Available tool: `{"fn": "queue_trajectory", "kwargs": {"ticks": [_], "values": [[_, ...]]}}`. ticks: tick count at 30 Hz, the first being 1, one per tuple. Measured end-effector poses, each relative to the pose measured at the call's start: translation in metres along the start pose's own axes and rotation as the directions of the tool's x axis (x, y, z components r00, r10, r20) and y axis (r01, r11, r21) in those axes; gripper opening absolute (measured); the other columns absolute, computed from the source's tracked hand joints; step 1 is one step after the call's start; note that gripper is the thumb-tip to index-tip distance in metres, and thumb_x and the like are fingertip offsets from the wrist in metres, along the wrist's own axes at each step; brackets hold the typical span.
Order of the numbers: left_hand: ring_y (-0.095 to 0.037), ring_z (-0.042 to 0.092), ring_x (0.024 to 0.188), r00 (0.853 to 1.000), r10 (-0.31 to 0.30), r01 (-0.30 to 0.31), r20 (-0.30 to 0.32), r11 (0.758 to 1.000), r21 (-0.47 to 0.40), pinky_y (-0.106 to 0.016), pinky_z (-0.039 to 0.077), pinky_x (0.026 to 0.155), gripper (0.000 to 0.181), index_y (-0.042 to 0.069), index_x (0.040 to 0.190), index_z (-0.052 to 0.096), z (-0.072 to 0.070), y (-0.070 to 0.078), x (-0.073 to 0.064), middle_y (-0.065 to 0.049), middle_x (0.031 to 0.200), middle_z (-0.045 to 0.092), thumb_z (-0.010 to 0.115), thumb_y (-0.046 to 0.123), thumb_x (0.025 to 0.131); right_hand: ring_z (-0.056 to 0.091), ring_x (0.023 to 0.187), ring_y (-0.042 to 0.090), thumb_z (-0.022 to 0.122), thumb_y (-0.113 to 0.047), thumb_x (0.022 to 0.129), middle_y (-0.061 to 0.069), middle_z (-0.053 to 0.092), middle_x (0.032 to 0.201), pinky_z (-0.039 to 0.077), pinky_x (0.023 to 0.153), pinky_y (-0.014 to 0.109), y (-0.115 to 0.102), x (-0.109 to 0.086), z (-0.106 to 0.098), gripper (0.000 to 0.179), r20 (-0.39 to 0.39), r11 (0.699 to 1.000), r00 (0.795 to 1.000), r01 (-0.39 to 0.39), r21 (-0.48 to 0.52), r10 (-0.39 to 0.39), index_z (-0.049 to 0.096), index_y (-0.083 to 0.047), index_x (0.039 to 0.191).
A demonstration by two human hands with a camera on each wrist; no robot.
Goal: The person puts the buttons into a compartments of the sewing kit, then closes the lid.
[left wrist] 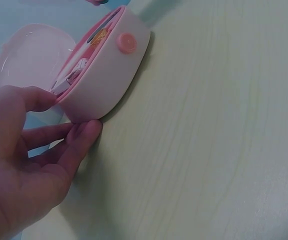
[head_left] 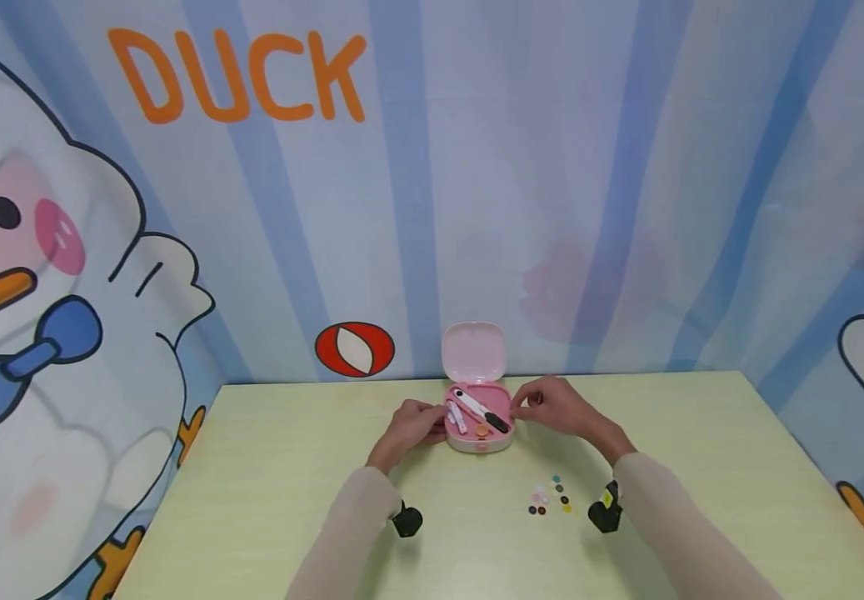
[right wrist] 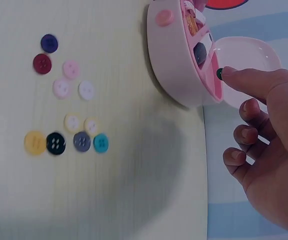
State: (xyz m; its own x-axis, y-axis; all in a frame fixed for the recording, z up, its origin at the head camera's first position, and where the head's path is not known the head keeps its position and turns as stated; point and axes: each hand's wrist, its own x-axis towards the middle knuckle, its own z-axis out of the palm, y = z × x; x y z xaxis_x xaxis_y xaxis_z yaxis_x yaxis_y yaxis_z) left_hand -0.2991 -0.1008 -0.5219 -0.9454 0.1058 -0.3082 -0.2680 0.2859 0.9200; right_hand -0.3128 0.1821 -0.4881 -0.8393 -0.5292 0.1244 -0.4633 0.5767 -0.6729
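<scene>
A pink-and-white sewing box (head_left: 469, 446) stands near the table's back edge, its pale pink lid (head_left: 474, 350) raised behind it. My left hand (head_left: 411, 423) holds the box's left side, one finger at the rim and others low against the wall. At the right rim, my right hand (head_left: 557, 406) pinches a small dark green button (right wrist: 219, 73) over the compartment there. Inside the box lie a white tool with a black end (head_left: 480, 409), a smaller white piece (head_left: 456, 417) and an orange item (head_left: 482, 431). The front has a round pink catch (left wrist: 126, 43).
Several loose buttons lie on the pale wooden table (head_left: 289, 500) to the box's front right, among them a yellow button (right wrist: 35, 143), a dark red button (right wrist: 42, 64) and a teal button (right wrist: 101, 143). A printed curtain (head_left: 476, 167) hangs right behind the table.
</scene>
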Motion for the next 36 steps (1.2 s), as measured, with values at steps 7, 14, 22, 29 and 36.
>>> {"fn": "queue_trajectory", "kwargs": {"ticks": [7,14,22,29,36], "values": [[-0.019,0.069,0.088,1.0,-0.006,0.006,-0.006,1.0,0.011,-0.029,0.061,0.085,0.04,-0.005,0.126,0.067,0.001,0.0,0.002,-0.01,0.099,0.071,0.062,0.029,0.105,0.051,0.073,0.017,0.075,-0.01,0.095,0.0,0.066,0.08,0.043,0.063,0.028,-0.006,0.012,0.003,0.005,0.029,1.0,0.999,-0.03,-0.001,0.031,0.079,-0.007,0.097],[-0.019,0.069,0.087,1.0,-0.004,0.004,-0.003,1.0,0.001,-0.029,0.062,0.083,0.038,-0.005,0.126,0.068,0.001,-0.001,0.004,-0.011,0.099,0.072,0.062,0.027,0.105,0.051,0.073,0.015,0.075,-0.01,0.095,-0.003,0.067,0.082,0.042,0.062,0.027,0.002,0.015,0.004,0.007,0.018,0.997,0.997,-0.07,-0.023,0.07,0.081,-0.007,0.099],[-0.018,0.069,0.086,1.0,-0.007,0.008,-0.008,1.0,0.013,-0.027,0.061,0.082,0.039,-0.004,0.126,0.068,0.001,-0.003,0.004,-0.01,0.099,0.071,0.062,0.028,0.105,0.05,0.071,0.016,0.073,-0.015,0.098,0.0,0.061,0.082,0.041,0.058,0.028,0.003,0.006,0.001,0.022,-0.048,0.997,0.997,-0.06,-0.057,0.057,0.077,-0.005,0.118],[-0.019,0.069,0.086,1.0,0.004,-0.004,-0.009,0.999,0.042,-0.029,0.061,0.084,0.039,-0.004,0.125,0.068,0.001,-0.002,0.003,-0.01,0.1,0.072,0.062,0.029,0.105,0.048,0.068,0.011,0.074,-0.015,0.097,-0.004,0.057,0.077,0.042,0.058,0.027,0.007,-0.024,-0.008,0.025,-0.015,0.997,1.0,0.021,-0.069,-0.022,0.075,-0.004,0.12],[-0.018,0.07,0.086,1.0,0.012,-0.012,-0.009,0.999,0.042,-0.029,0.061,0.084,0.04,-0.005,0.126,0.067,0.001,-0.003,0.003,-0.01,0.102,0.073,0.061,0.03,0.106,0.048,0.07,0.006,0.076,-0.012,0.095,-0.007,0.058,0.079,0.044,0.06,0.024,0.019,-0.066,-0.009,0.023,0.049,0.997,0.998,0.051,-0.053,-0.048,0.076,-0.004,0.117]]}}
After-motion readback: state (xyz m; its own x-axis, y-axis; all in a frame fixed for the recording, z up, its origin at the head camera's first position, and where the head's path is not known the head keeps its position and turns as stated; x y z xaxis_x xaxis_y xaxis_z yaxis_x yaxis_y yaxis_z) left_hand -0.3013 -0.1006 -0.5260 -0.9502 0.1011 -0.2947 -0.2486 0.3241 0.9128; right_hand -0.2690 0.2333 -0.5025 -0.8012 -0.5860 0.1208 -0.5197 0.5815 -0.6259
